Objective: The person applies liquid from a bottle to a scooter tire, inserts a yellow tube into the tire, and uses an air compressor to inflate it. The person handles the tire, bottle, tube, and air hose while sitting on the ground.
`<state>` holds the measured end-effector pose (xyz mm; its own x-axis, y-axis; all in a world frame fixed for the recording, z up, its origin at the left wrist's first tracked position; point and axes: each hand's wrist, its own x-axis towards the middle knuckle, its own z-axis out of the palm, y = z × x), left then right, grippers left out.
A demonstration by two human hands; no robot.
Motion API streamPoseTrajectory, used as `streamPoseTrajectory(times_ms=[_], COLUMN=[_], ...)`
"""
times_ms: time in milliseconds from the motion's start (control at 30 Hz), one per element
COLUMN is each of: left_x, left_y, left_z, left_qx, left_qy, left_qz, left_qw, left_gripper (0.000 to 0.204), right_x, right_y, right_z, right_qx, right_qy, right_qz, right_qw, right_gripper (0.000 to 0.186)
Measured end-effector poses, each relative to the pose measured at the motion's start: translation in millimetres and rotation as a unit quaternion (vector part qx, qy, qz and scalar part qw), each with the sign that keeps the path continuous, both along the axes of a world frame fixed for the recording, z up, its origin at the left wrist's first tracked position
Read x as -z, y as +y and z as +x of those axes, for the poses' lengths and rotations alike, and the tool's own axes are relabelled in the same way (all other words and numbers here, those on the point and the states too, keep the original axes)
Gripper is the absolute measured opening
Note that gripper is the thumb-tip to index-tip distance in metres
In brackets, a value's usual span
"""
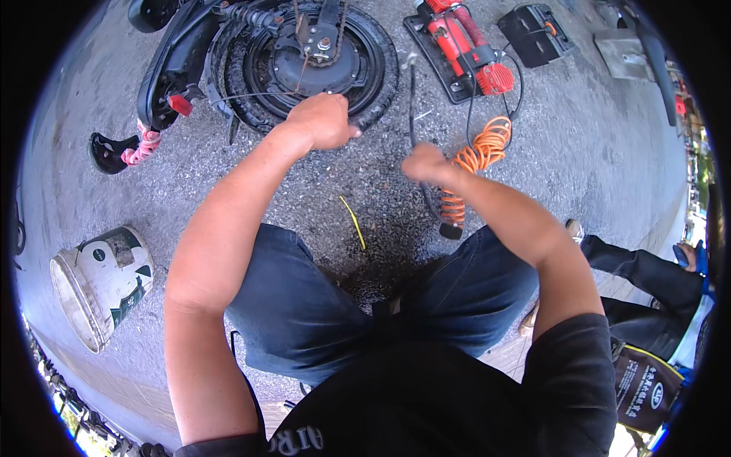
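A scooter wheel with a black tyre (387,65) lies before me at the upper middle, a chain and bolted bracket over its hub (320,72). My left hand (324,122) is at the tyre's near edge, its fingers curled and mostly hidden under the knuckles. A thin rod or cable (255,96) runs toward it from the left. To the right, my right hand (428,164) is closed over a black hose (413,103), which shows above and below the fist. Close beside that wrist is a coiled orange air hose (483,148).
A red air compressor (461,49) stands at the upper right, near a black case (535,36). A white bucket (106,282) lies tipped at left. A yellow strip (353,222) rests on the ground. Another person's dark-trousered legs (647,278) and a printed bag (646,388) are at right.
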<state>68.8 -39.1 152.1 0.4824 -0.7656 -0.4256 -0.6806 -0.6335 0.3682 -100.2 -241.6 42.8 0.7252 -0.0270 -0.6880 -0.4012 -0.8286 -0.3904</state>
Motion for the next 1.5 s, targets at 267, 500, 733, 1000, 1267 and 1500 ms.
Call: streamPoseTrajectory(times_ms=[267,500,733,1000,1267,1500], left_x=[-4,-4,17,5,4,2], left_y=[-13,-57,-78,-79,-63,-13], left_z=[1,-3,-30,-76,-50,-44], left_qx=[-0.001,-0.299,-0.363,-0.492,-0.652,-0.575], left_qy=[-0.019,0.383,0.585,0.479,0.302,0.248], left_qz=[0.037,-0.192,-0.206,-0.345,-0.401,-0.316], left_qw=[0.999,0.852,0.695,0.64,0.568,0.713], left_gripper=[0.055,0.074,0.04,0.027,0.02,0.023], right_x=[-92,-169,-187,-147,-120,-88], right_y=[-69,-11,4,5,50,40], right_z=[23,-74,-107,-23,46,72], right_qx=[0.441,0.378,0.06,0.383,0.083,-0.071], right_qy=[-0.142,-0.043,0.088,-0.041,-0.398,-0.465], right_qz=[0.235,0.319,0.271,0.279,-0.078,-0.07], right_qw=[0.854,0.868,0.957,0.88,0.91,0.88], right_gripper=[0.038,0.044,0.029,0.052,0.039,0.026])
